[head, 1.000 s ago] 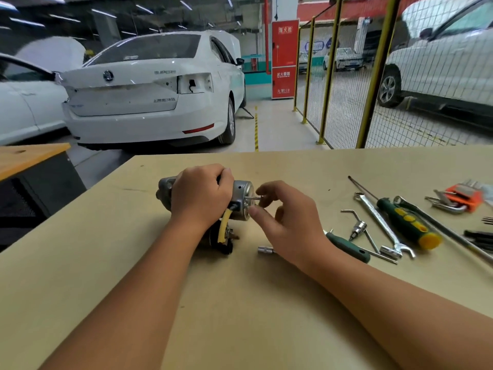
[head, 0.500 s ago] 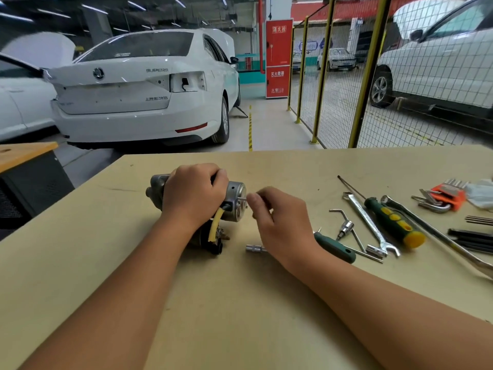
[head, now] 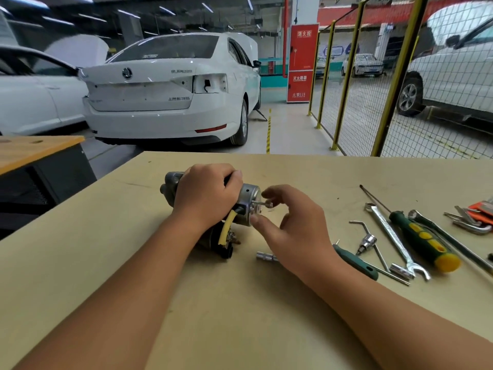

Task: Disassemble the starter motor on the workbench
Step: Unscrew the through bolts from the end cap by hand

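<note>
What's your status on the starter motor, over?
Left hand grips starter motor on workbench. Right hand at end cap, fingers around protruding bolt. Loose socket alongside, nothing blocking.

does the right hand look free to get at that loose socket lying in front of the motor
Probably yes. The socket lies bare on the bench just under the right hand, with nothing on it. But that hand's fingers are at the bolt on the motor, so it would have to let go first.
</note>
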